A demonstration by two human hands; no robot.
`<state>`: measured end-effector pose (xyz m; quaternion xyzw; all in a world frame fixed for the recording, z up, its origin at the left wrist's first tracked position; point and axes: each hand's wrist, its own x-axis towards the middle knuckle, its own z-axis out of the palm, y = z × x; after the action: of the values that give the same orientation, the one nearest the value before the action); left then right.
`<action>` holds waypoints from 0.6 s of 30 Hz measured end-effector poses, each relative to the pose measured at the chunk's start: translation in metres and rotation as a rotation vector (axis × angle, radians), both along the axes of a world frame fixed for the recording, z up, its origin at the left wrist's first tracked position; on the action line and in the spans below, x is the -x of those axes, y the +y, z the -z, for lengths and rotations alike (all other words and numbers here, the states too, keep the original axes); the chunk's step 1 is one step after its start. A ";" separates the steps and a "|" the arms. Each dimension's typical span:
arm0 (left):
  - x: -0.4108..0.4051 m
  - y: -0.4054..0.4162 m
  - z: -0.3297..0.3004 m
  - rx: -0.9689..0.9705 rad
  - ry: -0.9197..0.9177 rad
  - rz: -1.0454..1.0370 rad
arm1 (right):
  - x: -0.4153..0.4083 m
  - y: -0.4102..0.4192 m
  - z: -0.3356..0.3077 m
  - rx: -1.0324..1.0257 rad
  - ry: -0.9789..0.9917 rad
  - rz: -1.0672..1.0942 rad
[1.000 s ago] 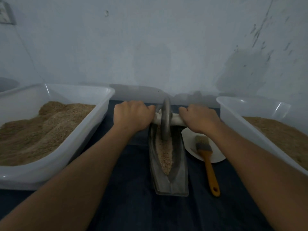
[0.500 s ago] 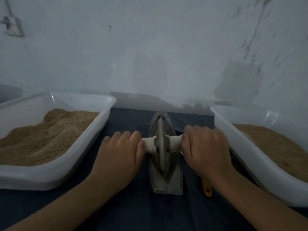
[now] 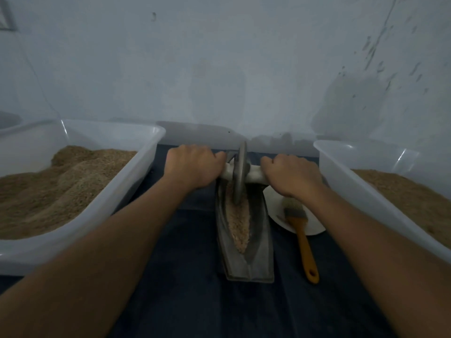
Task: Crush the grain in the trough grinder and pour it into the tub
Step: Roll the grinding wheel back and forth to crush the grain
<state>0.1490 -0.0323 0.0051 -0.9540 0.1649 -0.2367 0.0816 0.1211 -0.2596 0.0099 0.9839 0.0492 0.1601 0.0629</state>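
Observation:
A grey boat-shaped trough grinder (image 3: 258,262) lies on the dark cloth in front of me, with pale crushed grain (image 3: 238,223) along its groove. The grinding wheel (image 3: 240,172) stands upright at the trough's far end on a white axle handle (image 3: 253,176). My left hand (image 3: 192,165) grips the handle's left end and my right hand (image 3: 291,175) grips its right end, both arms stretched out. A translucent tub (image 3: 127,186) heaped with brown grain stands on the left. A second tub (image 3: 366,189) holding grain stands on the right.
A white plate (image 3: 314,226) lies right of the trough, with a brush (image 3: 301,230) with an orange handle resting across it. A pale wall rises close behind the tubs. Dark blue cloth (image 3: 195,301) covers the surface.
Half a second ago both hands held the wheel at the trough's near end. They have since rolled it away from me to the far end, uncovering the grain, plate and brush.

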 end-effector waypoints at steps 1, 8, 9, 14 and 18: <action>0.003 0.002 0.002 -0.017 -0.035 0.024 | 0.003 0.000 0.002 0.003 -0.022 0.004; 0.083 0.012 0.018 0.040 -0.182 0.118 | 0.068 0.005 0.021 -0.085 -0.267 -0.077; 0.096 0.017 0.023 0.110 -0.184 0.128 | 0.081 0.006 0.022 -0.119 -0.325 -0.112; 0.132 0.033 0.039 0.347 -0.176 0.182 | 0.112 0.010 0.024 -0.086 -0.510 -0.190; 0.108 0.024 0.034 0.350 -0.171 0.165 | 0.095 0.012 0.023 -0.116 -0.458 -0.146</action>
<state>0.0407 -0.0087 -0.0284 -0.9133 0.1914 -0.3478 -0.0912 0.0265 -0.2475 -0.0136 0.9178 0.0951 0.3854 0.0038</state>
